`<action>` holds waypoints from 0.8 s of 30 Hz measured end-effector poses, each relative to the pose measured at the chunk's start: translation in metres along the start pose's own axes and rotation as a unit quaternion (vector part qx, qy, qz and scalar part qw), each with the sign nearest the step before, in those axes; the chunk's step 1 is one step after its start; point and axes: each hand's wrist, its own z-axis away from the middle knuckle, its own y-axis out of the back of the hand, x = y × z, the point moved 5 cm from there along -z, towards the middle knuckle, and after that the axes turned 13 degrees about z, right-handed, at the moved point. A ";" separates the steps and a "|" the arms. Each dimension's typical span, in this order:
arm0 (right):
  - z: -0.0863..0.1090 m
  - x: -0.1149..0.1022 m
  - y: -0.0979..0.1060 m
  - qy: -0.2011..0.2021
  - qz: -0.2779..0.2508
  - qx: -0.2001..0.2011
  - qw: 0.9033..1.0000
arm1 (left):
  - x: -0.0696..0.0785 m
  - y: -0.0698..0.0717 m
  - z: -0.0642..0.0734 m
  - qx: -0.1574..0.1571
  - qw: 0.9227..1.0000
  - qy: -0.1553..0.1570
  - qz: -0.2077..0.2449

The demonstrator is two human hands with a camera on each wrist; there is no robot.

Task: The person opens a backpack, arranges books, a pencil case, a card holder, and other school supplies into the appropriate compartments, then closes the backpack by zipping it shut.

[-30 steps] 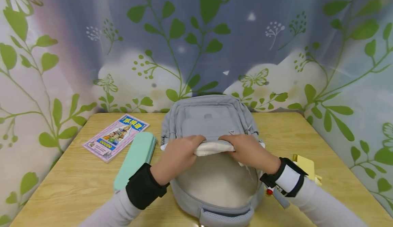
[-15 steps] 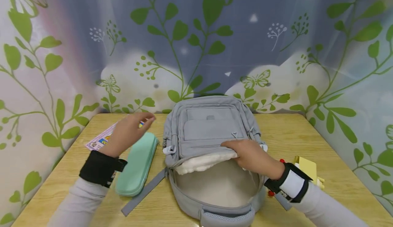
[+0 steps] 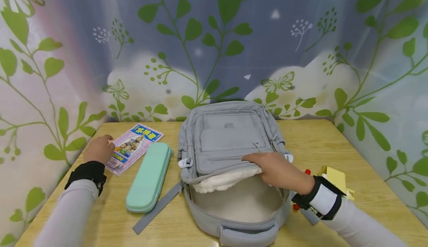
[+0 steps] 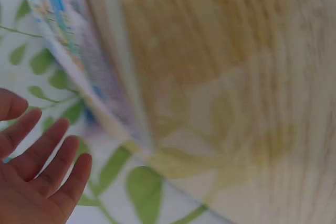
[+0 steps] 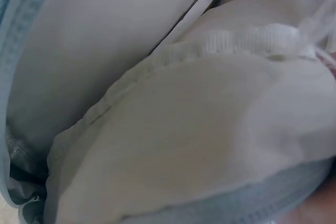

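A grey backpack [image 3: 230, 135] lies on the table, its main compartment unzipped with a pale lining [image 3: 234, 204] showing. My right hand [image 3: 275, 169] grips the edge of its front flap and holds it folded back; in the right wrist view only part of that hand [image 5: 315, 208] shows at the corner. Beside the left edge of a pink comic booklet [image 3: 132, 146], my left hand [image 3: 99, 148] hovers. The left wrist view has its fingers [image 4: 44, 150] spread and loosely bent, apart from the booklet. A mint-green pencil case [image 3: 149, 178] lies between booklet and backpack.
To the right of the backpack sits a small yellow object [image 3: 334, 180], partly hidden by my right wrist, with red beads [image 3: 296, 207] close by. A grey strap [image 3: 157, 208] trails left over the wooden table [image 3: 110, 217]. A leaf-printed curtain [image 3: 214, 46] hangs behind.
My left hand has let go of the backpack flap and moved left across the pencil case to the booklet's far side. My right hand keeps holding the flap, whose left part has dropped.
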 end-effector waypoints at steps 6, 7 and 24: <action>0.003 0.001 -0.002 0.018 0.002 0.006 1.000 | -0.044 -0.030 -0.015 -0.081 0.991 0.101 -0.022; 0.003 0.001 -0.001 0.020 0.002 0.010 1.000 | -0.050 -0.032 -0.018 -0.094 0.989 0.111 -0.026; 0.005 0.000 -0.002 0.024 0.003 0.043 0.999 | -0.049 -0.023 -0.021 -0.140 0.974 0.173 -0.033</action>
